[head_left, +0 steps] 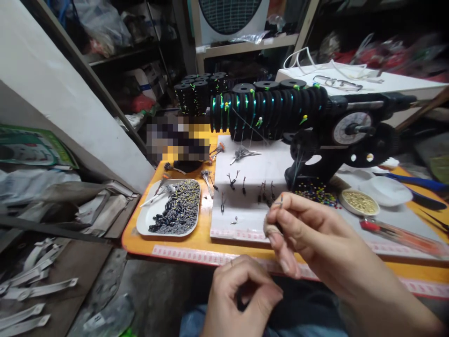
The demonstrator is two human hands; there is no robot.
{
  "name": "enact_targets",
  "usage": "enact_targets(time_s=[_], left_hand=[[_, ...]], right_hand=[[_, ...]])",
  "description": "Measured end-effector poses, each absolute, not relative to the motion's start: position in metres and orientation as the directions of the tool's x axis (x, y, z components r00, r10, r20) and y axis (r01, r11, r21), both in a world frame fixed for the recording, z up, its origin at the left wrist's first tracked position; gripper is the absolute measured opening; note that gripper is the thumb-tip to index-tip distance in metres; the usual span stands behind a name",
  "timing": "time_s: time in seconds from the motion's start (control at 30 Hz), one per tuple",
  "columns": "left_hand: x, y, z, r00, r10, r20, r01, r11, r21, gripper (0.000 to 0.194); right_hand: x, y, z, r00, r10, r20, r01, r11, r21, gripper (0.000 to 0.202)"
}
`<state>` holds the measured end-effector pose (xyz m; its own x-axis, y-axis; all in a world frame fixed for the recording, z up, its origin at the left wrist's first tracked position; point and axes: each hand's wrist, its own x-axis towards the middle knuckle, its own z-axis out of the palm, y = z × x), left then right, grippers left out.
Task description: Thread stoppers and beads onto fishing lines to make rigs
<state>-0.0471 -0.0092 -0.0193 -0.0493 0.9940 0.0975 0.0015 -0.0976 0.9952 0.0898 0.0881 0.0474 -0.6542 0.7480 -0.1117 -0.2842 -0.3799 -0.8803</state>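
"Yellow bench (138, 241), pink tape (210, 257) along its front edge. Where's your right hand (312, 229)?"

"Near that edge, pinching a tiny grey piece (278, 204) between thumb and finger."

"And the left hand (238, 295)?"

"Curled, on my side of the edge. I can't tell whether it grips anything."

"Room to move?"

"Some, over the white board (245, 213), between the tray (150, 210) and my right hand. Wired pieces (244, 186) dot it, and black spools (266, 112) overhang its far part."
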Motion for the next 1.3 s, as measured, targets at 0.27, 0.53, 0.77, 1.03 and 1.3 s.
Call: enact_targets(time_s=[0.27, 0.53, 0.77, 1.03, 1.3], left_hand=[[-0.056, -0.019, -0.027, 0.011, 0.987, 0.159, 0.204, -0.158, 0.966, 0.020], [-0.098, 0.066, 0.026, -0.362, 0.874, 0.323, 0.460, -0.134, 0.878, 0.051], [-0.086, 0.062, 0.032, -0.265, 0.859, 0.439, 0.310, -0.355, 0.882, 0.021], [-0.075, -0.001, 0.024, -0.186, 0.981, 0.059, -0.568, -0.156, 0.808, 0.022], [-0.072, -0.058, -0.027, -0.164, 0.944, -0.286, -0.323, 0.223, 0.920, 0.048]], right_hand=[[0.088, 0.092, 0.043, -0.609, 0.763, -0.218, -0.060, -0.318, -0.946, 0.033], [0.090, 0.105, 0.033, -0.607, 0.790, 0.081, 0.322, 0.338, -0.885, 0.024], [0.089, 0.112, 0.020, -0.539, 0.783, 0.312, 0.501, 0.595, -0.628, 0.015], [0.097, 0.110, 0.018, -0.532, 0.729, 0.431, 0.536, 0.684, -0.495, 0.024], [0.095, 0.058, 0.025, -0.668, 0.336, 0.664, 0.193, 0.940, -0.282, 0.029]])
